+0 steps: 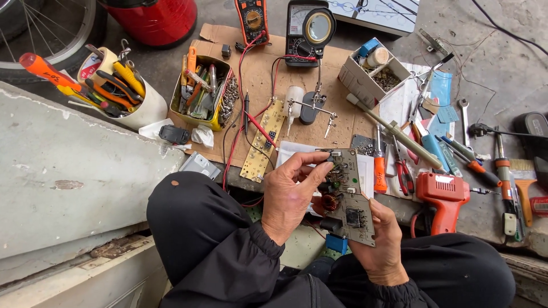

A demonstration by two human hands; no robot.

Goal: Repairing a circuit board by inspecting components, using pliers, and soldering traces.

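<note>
Both hands hold one circuit board (pixel 349 197) over the lap, just below the middle of the view. The left hand (pixel 288 197) pinches the board's upper left edge between thumb and curled fingers, beside a copper coil. The right hand (pixel 381 245) cups the board's lower end from beneath, fingers closed round its edge.

At 12 o'clock from the board, on a sheet of brown cardboard (pixel 260 68), stand two meters: an orange one (pixel 252 20) and a black one with a round magnifier (pixel 318 27) in front of it. A long pale strip board (pixel 264 140) lies at 10 o'clock, crossed by red probe leads. A yellow tin (pixel 205 94) of tools and screws sits at 10 o'clock further out, with a white cup (pixel 140 105) of pliers and screwdrivers beyond it and a red round container (pixel 154 20) at 11 o'clock. At 1 o'clock is an open grey carton (pixel 371 74) holding a blue packet and small parts. An orange glue gun (pixel 442 199) lies at 3 o'clock, near blue paper labels (pixel 442 97) at 2 o'clock.
</note>
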